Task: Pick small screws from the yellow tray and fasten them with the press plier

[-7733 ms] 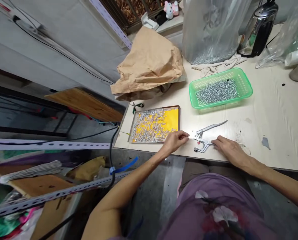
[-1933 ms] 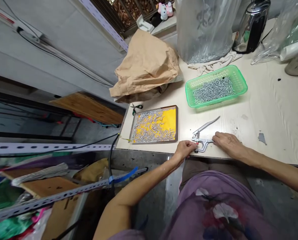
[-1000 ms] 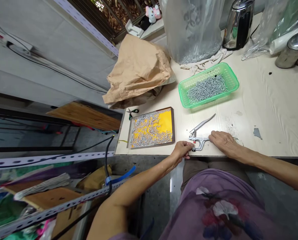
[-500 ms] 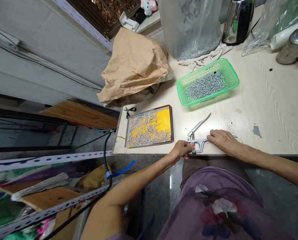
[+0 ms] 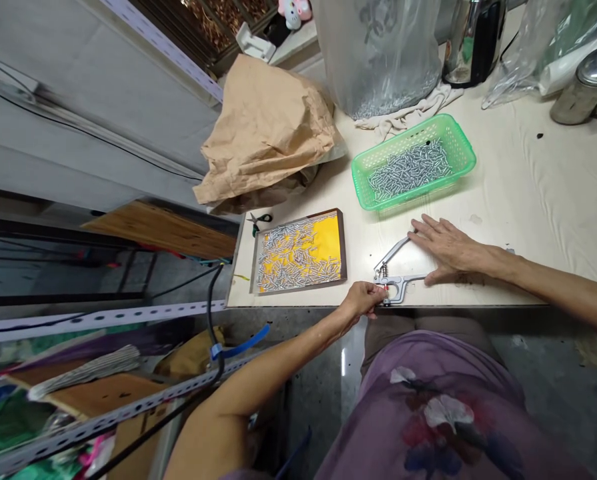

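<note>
A grey metal pair of hand pliers (image 5: 403,283) lies at the table's front edge, its two handles spread wide and a spring between them near the head. My left hand (image 5: 364,299) is closed in a pinch at the head of the pliers, by a small red part. Whatever is between those fingertips is too small to make out. Over the handle ends, my right hand (image 5: 445,250) is spread, fingertips at the upper handle's tip and thumb by the lower handle's end. Left of the pliers is a shallow tray (image 5: 343,247) with a yellow bottom and many small metal pins.
A green plastic basket (image 5: 363,190) of similar metal pieces stands behind the pliers. Further back are a crumpled brown paper bag (image 5: 268,127), a large clear plastic bag (image 5: 378,60), a kettle (image 5: 473,43) and a metal cup (image 5: 578,93). Small scissors (image 5: 259,221) lie beyond the tray.
My right hand has opened from its closed grip at the lower handle's end and reached up, fingers spread, to the upper handle. My left hand stays at the head.
</note>
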Tool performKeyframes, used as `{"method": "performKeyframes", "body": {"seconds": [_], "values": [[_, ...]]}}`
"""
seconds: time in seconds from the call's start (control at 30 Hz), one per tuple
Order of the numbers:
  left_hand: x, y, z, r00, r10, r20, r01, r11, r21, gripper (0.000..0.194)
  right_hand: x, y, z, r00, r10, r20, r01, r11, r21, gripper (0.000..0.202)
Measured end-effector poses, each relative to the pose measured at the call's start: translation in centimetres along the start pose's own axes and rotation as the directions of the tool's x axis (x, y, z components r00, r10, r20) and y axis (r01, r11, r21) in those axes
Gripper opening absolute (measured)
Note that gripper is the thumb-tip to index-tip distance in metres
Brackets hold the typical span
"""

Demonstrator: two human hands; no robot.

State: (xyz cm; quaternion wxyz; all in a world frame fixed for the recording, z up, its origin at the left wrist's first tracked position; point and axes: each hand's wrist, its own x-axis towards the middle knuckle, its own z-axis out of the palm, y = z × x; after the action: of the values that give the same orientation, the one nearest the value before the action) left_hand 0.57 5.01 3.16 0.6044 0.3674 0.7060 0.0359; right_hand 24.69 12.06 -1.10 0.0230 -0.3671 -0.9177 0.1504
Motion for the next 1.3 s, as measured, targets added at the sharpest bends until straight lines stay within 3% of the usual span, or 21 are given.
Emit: {"method": "performKeyframes", "body": {"seconds": [0.17,0.4,0.47,0.5,0.57,0.63,0.73,0.8,1.0,1.17,1.3], "values": [[0.0,0.1,0.0,1.0,-0.019,-0.013,0.019,1.0,0.0,0.024,0.5,-0.2,-0.5,1.0,-0.002,0.001,0.002,1.0,-0.007,0.103],[0.0,-0.7,0.0,0.999,-0.025,-0.032,0.027,0.998,0.049,0.021,0.0,-1.0,-0.7,0.999,-0.027,-0.045,0.023,0.997,-0.079,0.064],[-0.2,-1.1,-0.2,0.992,0.072,-0.104,-0.053,0.983,0.175,0.023,-0.2,-1.4,-0.9,0.999,-0.03,-0.033,0.026,0.994,-0.102,0.053],[-0.4,-1.1,-0.3,0.972,0.18,-0.152,-0.134,0.953,0.273,0.024,-0.3,-1.6,-1.0,0.999,-0.031,-0.024,0.028,0.993,-0.114,0.048],[-0.4,-1.0,-0.4,0.865,0.464,-0.191,-0.322,0.805,0.498,0.021,-0.5,-2.0,-1.3,0.999,-0.035,-0.009,0.033,0.99,-0.139,0.039],[0.0,-0.4,0.0,0.715,0.692,-0.101,-0.464,0.577,0.673,0.019,-0.7,-2.4,-1.5,0.999,-0.035,-0.001,0.035,0.986,-0.161,0.036],[1.4,1.1,1.2,0.562,0.819,0.113,-0.564,0.28,0.777,0.047,-0.9,-3.0,-1.7,1.0,-0.022,0.005,0.023,0.984,-0.177,0.039],[2.6,1.9,2.0,0.516,0.83,0.211,-0.589,0.166,0.791,0.056,-1.1,-3.3,-1.7,1.0,-0.009,-0.001,0.008,0.983,-0.186,0.041],[4.1,2.5,2.4,0.527,0.777,0.344,-0.622,0.077,0.78,0.043,-1.6,-4.0,-1.4,0.999,0.023,-0.042,-0.029,0.987,-0.159,0.033],[3.8,2.0,2.8,0.553,0.76,0.342,-0.596,0.074,0.799,0.024,-1.8,-4.5,-0.6,0.997,0.032,-0.065,-0.038,0.995,-0.094,0.01],[4.0,1.7,3.2,0.552,0.769,0.323,-0.581,0.076,0.811,0.018,-1.9,-5.2,-0.1,0.995,0.04,-0.093,-0.045,0.998,-0.053,0.02]]}}
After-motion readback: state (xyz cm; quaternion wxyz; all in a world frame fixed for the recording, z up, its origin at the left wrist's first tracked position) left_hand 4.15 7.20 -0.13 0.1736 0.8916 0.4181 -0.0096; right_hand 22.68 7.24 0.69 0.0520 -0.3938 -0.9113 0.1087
